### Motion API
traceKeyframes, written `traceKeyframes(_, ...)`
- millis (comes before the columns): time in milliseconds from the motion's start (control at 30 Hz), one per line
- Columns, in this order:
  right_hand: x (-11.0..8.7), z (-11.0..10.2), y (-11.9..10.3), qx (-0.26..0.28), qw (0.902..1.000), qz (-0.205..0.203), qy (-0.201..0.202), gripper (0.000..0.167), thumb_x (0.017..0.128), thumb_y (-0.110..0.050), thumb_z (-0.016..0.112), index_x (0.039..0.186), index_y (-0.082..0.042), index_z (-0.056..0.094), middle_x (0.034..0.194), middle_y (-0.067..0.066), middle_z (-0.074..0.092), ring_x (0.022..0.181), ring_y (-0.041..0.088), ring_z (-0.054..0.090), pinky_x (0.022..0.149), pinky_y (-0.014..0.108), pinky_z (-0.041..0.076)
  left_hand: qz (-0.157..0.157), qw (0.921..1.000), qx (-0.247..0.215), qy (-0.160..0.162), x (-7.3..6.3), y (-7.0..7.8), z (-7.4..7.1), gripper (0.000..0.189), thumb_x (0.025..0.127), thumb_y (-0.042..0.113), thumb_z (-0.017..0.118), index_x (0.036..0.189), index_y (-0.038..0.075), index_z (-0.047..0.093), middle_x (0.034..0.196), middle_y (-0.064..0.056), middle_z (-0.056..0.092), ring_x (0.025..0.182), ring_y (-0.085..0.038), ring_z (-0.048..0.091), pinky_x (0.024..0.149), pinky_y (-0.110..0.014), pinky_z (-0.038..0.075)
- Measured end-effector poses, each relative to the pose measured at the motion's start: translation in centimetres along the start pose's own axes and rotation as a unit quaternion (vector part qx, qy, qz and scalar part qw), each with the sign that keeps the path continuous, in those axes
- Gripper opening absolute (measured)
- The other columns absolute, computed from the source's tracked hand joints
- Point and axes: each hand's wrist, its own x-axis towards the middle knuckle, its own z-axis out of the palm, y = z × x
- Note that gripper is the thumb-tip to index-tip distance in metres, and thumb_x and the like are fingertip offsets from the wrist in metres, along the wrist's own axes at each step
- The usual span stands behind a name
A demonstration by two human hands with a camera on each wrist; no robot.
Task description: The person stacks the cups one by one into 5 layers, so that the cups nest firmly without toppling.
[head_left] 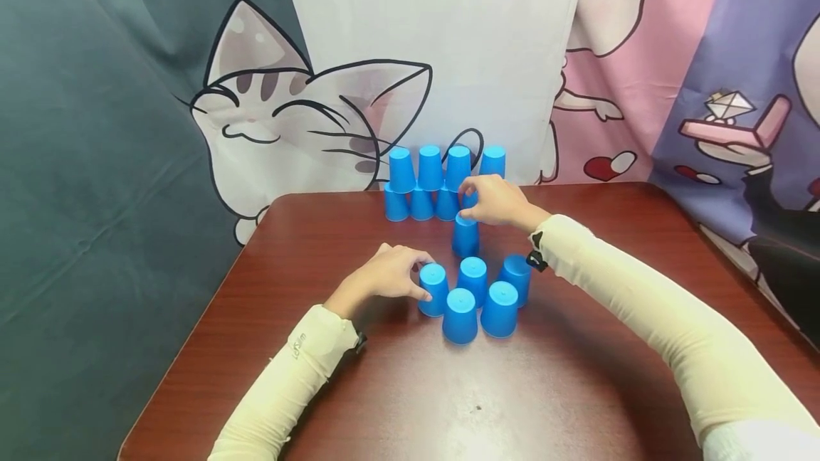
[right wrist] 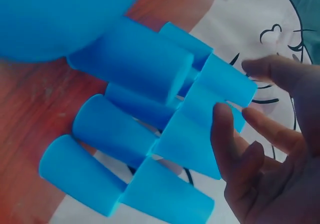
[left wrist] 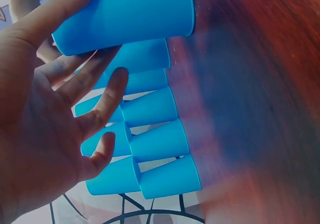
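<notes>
My left hand [head_left: 389,272] has thumb and fingers around the sides of an upside-down blue cup [head_left: 433,292] at the left of the near group. In the left wrist view the thumb presses this cup's [left wrist: 130,16] wall, while the ring and little fingers stand off it. Above a single blue cup [head_left: 465,237] hovers my right hand [head_left: 495,201], in front of the two-tier cup row. The right wrist view shows its fingers [right wrist: 227,139] loosely bent with nothing between them, overlapping the upper-tier cups [right wrist: 170,189].
Several more upside-down blue cups [head_left: 460,317] stand close together near the left hand. At the table's [head_left: 307,262] far edge, blue cups [head_left: 401,171] are stacked in two tiers, the right end partly hidden by the right hand. A printed cloth [head_left: 346,13] hangs behind.
</notes>
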Motion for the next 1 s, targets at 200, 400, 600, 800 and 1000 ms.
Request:
traceKeyframes(200,0.2,1.1,1.3,-0.009,0.9988,0.004,-0.049,0.058,0.084,-0.037,0.079,0.130,-0.006,0.061,0.127,0.018,0.064,0.116,0.037,0.060,0.085,0.054,0.054,-0.007,1.0000,-0.006,0.002,0.2,-0.3,-0.2,0.062,0.076,0.049,0.082,0.129,0.021,0.064,0.111,0.007,0.069,0.107,-0.018,0.060,0.087,-0.042,0.039)
traceKeyframes(400,0.1,1.8,1.9,-0.019,0.9968,0.014,-0.077,0.065,0.080,-0.038,0.083,0.131,-0.004,0.061,0.125,0.017,0.065,0.113,0.036,0.062,0.086,0.055,0.053,-0.020,0.9989,-0.034,0.027,0.2,-0.7,-1.1,0.064,0.077,0.044,0.083,0.131,0.019,0.061,0.115,0.004,0.068,0.111,-0.021,0.060,0.091,-0.045,0.038)
traceKeyframes(600,0.3,2.0,2.3,-0.020,0.9966,0.016,-0.078,0.062,0.082,-0.034,0.082,0.131,-0.003,0.060,0.125,0.018,0.065,0.114,0.037,0.061,0.088,0.056,0.052,-0.028,0.9955,-0.065,0.063,0.4,-1.0,-2.0,0.064,0.077,0.041,0.083,0.132,0.017,0.060,0.119,0.000,0.068,0.113,-0.022,0.060,0.094,-0.048,0.037)
traceKeyframes(800,0.5,2.2,2.9,-0.017,0.9961,0.020,-0.084,0.061,0.084,-0.035,0.080,0.131,-0.002,0.060,0.126,0.019,0.064,0.116,0.038,0.060,0.089,0.057,0.051,-0.040,0.9912,-0.088,0.091,0.9,-1.2,-2.7,0.066,0.079,0.043,0.081,0.135,0.017,0.058,0.126,-0.001,0.066,0.117,-0.024,0.058,0.095,-0.049,0.037)
traceKeyframes(1000,0.7,2.4,3.2,0.001,0.9971,0.020,-0.074,0.058,0.085,-0.035,0.079,0.129,-0.002,0.062,0.124,0.018,0.065,0.115,0.037,0.061,0.089,0.054,0.052,-0.049,0.9848,-0.111,0.124,1.5,-1.4,-3.2,0.064,0.081,0.043,0.079,0.136,0.019,0.057,0.129,-0.001,0.064,0.117,-0.022,0.056,0.099,-0.053,0.036)
